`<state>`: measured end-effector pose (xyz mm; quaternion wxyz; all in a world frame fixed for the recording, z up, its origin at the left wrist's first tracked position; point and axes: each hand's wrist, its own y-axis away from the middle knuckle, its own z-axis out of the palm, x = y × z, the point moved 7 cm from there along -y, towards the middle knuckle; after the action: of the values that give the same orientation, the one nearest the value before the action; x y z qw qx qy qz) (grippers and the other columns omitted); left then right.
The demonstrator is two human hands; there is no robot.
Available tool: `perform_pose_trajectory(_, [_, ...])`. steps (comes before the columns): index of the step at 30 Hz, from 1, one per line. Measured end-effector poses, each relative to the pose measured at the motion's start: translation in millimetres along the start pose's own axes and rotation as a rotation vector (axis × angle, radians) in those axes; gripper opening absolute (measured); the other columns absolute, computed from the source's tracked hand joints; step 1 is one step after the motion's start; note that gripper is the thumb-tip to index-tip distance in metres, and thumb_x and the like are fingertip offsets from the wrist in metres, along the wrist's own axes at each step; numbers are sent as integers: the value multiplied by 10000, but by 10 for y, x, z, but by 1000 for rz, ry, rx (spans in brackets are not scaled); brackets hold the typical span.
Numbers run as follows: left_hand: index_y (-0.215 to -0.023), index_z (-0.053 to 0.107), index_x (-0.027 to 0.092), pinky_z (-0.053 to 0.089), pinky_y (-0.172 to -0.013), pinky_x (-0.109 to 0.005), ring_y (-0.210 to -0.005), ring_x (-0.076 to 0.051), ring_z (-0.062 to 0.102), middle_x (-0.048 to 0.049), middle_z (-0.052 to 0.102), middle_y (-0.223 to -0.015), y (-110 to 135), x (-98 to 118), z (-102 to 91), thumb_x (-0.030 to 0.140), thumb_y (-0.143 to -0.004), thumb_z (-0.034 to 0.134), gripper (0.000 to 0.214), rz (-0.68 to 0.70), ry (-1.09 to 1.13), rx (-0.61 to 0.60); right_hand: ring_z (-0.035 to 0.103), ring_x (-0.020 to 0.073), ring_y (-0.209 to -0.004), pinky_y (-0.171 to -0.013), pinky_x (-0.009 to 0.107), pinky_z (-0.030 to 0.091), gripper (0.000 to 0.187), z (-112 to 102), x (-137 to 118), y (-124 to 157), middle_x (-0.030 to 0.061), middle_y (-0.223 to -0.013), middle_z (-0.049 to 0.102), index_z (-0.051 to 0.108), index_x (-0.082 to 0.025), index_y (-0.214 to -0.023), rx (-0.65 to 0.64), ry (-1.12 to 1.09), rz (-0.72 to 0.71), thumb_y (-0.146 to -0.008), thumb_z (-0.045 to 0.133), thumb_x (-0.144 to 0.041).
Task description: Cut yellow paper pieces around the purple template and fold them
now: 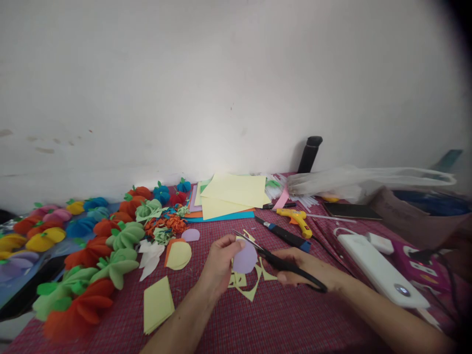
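Note:
Between the fingers of my left hand (221, 261) is a round lilac paper piece (245, 258), with some pale yellow paper showing at its upper edge. My right hand (308, 268) grips black-handled scissors (291, 268), whose blades point up and left along the top edge of the lilac circle. Whether the blades are parted is hard to make out. Beneath the hands lie pale yellow paper scraps (250, 293) with curved cut edges. To the left rest cut yellow rounds (179, 255), a lilac round (191, 235) and a stack of yellow rectangles (158, 304).
Paper pumpkins (92, 253) in several colours fill the left side. Paper sheets (234, 194) lie at the back. A utility knife (285, 235), a yellow glue gun (297, 220), a white power bank (381, 269) and a purple power strip (420, 268) are on the right.

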<state>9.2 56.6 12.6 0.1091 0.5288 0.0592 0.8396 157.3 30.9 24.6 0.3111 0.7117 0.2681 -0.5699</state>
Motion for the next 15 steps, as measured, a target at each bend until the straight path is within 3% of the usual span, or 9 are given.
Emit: perform_pose_trajectory(15, [-565, 571, 128, 368, -453, -226, -440, -99, 492, -2, 570, -512, -3, -19, -5, 254, -547, 716, 193, -16, -12, 3, 336, 97, -596, -535, 207, 313, 372, -104, -151, 11, -24, -678, 392, 592, -140, -978, -15, 217, -28, -750, 566, -433])
